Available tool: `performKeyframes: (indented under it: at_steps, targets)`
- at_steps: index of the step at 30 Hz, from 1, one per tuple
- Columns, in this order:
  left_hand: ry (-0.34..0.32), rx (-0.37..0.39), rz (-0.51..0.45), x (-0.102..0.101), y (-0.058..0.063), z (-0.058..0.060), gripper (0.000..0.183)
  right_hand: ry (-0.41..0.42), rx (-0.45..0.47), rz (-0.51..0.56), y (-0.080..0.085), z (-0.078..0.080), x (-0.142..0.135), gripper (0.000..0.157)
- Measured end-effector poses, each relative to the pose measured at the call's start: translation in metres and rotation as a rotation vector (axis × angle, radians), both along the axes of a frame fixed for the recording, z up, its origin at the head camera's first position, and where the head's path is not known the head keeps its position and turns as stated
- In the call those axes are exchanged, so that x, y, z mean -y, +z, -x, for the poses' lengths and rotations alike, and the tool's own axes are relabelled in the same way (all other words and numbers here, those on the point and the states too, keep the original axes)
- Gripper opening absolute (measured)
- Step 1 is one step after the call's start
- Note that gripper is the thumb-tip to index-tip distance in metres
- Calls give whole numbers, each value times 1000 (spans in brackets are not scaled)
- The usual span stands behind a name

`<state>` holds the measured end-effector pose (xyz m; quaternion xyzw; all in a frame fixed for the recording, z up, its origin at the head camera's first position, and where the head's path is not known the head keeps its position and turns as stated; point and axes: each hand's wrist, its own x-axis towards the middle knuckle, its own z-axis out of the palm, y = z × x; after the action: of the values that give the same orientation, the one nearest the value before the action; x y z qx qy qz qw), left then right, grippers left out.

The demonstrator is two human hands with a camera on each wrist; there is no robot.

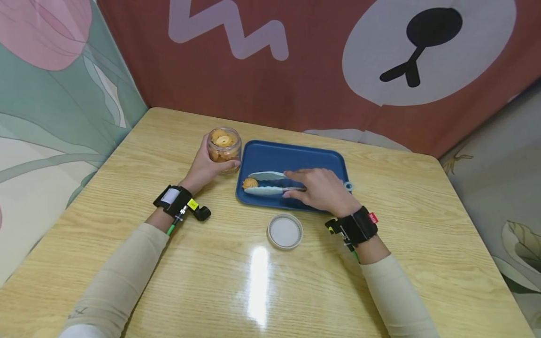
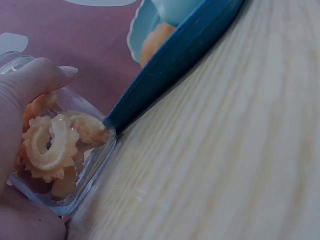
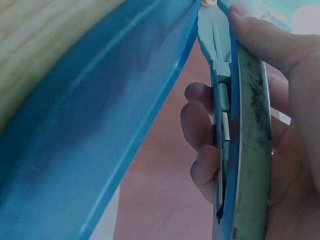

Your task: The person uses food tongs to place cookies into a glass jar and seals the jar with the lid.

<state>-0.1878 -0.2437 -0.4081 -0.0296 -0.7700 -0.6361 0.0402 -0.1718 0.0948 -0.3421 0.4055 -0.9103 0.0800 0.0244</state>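
My left hand (image 1: pixel 204 165) grips a clear jar (image 1: pixel 224 155) of piped butter cookies, which stands on the table beside the tray's left end. In the left wrist view the thumb lies across the jar, and a ring-shaped cookie (image 2: pixel 47 155) shows inside it. Over the blue tray (image 1: pixel 291 155), my right hand (image 1: pixel 322 190) holds pale blue tongs (image 1: pixel 265 190) with their arms spread. One cookie (image 1: pixel 250 183) is at the tray's left end, between the scalloped tong tips. The right wrist view shows fingers and thumb around the tongs (image 3: pixel 254 140).
A round white lid (image 1: pixel 285 232) lies on the wooden table (image 1: pixel 203 272) in front of the tray. Behind the table hangs a reddish-brown printed cloth (image 1: pixel 304 84). Patterned cloth (image 1: pixel 63 117) also covers the left side.
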Motion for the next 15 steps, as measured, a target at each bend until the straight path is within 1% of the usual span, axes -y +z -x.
performKeyframes:
  at_steps: [5, 11, 15]
  targets:
    - [1, 2, 6, 1, 0, 0, 104, -4, -16, 28, 6, 1, -1, 58]
    - [-5, -4, -6, 1, 0, 1, 104, 2, -23, 76, 14, 3, 0, 59]
    - [-6, -10, -13, 0, 0, 0, 103, -3, -44, 95, 20, 6, 1, 58]
